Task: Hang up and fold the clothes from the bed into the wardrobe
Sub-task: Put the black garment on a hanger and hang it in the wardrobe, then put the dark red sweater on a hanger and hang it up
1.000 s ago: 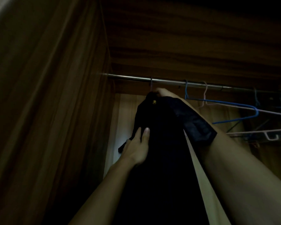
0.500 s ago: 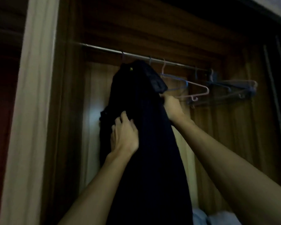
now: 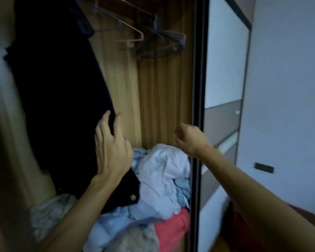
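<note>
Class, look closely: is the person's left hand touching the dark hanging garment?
Touching. The head view shows the left hand lying flat on the dark garment, fingers spread over its right edge.

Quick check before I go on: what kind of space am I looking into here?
Most likely a bedroom wardrobe with a sliding door. Empty hangers hang at the top, a dark garment hangs at the left under the left hand, and loose clothes are piled at the bottom.

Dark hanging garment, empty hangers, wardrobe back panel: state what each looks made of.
Dark hanging garment: heavy matte woven cloth, probably; a brass-looking stud shows at its hem. Empty hangers: thin pink and blue rods, plastic or coated wire, too blurred to tell. Wardrobe back panel: wood or wood-grain laminate, vertically streaked.
</note>
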`<action>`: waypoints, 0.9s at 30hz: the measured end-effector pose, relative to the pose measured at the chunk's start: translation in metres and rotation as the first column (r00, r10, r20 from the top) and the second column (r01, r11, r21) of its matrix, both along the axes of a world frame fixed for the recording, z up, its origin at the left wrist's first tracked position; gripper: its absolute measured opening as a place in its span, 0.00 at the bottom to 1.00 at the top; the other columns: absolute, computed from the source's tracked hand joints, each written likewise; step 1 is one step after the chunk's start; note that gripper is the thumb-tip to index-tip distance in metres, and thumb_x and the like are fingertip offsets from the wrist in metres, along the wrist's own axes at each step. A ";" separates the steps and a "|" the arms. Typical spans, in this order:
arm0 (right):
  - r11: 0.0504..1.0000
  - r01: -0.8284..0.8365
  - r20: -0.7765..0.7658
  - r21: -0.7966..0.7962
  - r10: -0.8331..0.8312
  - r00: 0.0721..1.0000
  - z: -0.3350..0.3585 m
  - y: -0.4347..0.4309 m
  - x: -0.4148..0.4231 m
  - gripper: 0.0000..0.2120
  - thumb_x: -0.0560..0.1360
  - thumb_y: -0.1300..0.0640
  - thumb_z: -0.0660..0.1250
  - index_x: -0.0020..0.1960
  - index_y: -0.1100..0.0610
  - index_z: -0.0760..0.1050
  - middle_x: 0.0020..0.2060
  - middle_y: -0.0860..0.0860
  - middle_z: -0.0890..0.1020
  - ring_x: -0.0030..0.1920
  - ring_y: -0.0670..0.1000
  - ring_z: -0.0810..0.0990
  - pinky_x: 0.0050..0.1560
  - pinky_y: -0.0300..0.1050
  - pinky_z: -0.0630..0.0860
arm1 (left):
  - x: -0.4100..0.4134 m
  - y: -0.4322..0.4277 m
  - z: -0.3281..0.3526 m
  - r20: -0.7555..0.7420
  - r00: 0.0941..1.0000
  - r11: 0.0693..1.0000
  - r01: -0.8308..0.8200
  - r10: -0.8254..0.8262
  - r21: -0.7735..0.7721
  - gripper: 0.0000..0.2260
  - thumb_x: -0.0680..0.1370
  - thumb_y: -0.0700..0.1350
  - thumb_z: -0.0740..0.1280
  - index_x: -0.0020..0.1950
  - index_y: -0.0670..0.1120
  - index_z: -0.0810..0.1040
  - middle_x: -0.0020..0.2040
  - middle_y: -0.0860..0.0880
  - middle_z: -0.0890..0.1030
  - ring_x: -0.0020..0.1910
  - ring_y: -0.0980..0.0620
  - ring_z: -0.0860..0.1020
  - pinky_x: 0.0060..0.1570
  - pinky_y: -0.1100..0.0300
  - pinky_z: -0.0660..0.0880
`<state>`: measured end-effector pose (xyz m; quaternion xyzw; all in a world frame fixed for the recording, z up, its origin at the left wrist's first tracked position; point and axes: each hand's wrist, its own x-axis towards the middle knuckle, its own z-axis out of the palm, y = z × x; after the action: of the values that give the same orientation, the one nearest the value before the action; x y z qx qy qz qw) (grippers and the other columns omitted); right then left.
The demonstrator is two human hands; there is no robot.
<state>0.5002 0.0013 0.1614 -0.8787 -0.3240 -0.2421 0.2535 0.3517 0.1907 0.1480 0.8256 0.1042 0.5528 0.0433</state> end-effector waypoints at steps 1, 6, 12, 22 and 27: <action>0.999 0.036 -0.020 -0.011 -0.036 0.999 -0.014 -0.027 -0.001 0.10 0.74 0.59 0.62 0.54 0.58 0.75 0.51 0.56 0.81 0.52 0.61 0.80 0.44 0.47 0.73 | 0.005 -0.020 -0.009 -0.039 0.998 0.998 0.047 -0.046 0.032 0.28 0.71 0.39 0.58 0.73 0.40 0.67 0.71 0.35 0.66 0.65 0.35 0.68 0.65 0.42 0.69; 0.973 0.224 -0.088 -0.061 -0.229 0.969 -0.070 -0.178 -0.022 0.14 0.74 0.60 0.60 0.58 0.56 0.76 0.54 0.54 0.81 0.55 0.60 0.79 0.51 0.50 0.76 | 0.041 -0.131 -0.062 -0.291 0.917 0.961 0.272 -0.272 -0.039 0.23 0.68 0.38 0.59 0.63 0.40 0.75 0.59 0.38 0.75 0.55 0.36 0.75 0.55 0.44 0.75; 0.912 0.389 -0.230 -0.130 -0.409 0.883 -0.128 -0.346 -0.066 0.15 0.74 0.61 0.61 0.60 0.58 0.76 0.57 0.57 0.80 0.58 0.60 0.78 0.56 0.51 0.75 | 0.062 -0.292 -0.105 -0.558 0.742 0.908 0.415 -0.371 -0.053 0.21 0.72 0.33 0.63 0.66 0.41 0.75 0.58 0.39 0.76 0.55 0.35 0.74 0.49 0.45 0.74; 0.646 0.727 -0.292 -0.231 -0.759 0.582 -0.179 -0.578 -0.196 0.17 0.75 0.59 0.62 0.64 0.59 0.73 0.60 0.56 0.77 0.59 0.59 0.77 0.58 0.55 0.76 | 0.075 -0.541 -0.162 -0.710 0.408 0.663 0.741 -0.574 -0.111 0.21 0.79 0.39 0.60 0.72 0.46 0.69 0.65 0.42 0.73 0.63 0.40 0.73 0.57 0.46 0.74; 0.428 0.848 -0.328 -0.312 -0.886 0.327 -0.203 -0.654 -0.269 0.18 0.76 0.58 0.63 0.65 0.59 0.72 0.60 0.56 0.77 0.59 0.59 0.77 0.59 0.54 0.75 | 0.066 -0.655 -0.192 -0.816 0.160 0.477 0.865 -0.556 -0.156 0.20 0.82 0.43 0.57 0.74 0.46 0.66 0.68 0.43 0.72 0.64 0.42 0.73 0.56 0.49 0.73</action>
<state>0.2311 -0.6524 -0.0413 -0.9535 0.2526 -0.1176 0.1146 0.4182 -0.4646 -0.0439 0.9101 -0.3980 0.0471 0.1055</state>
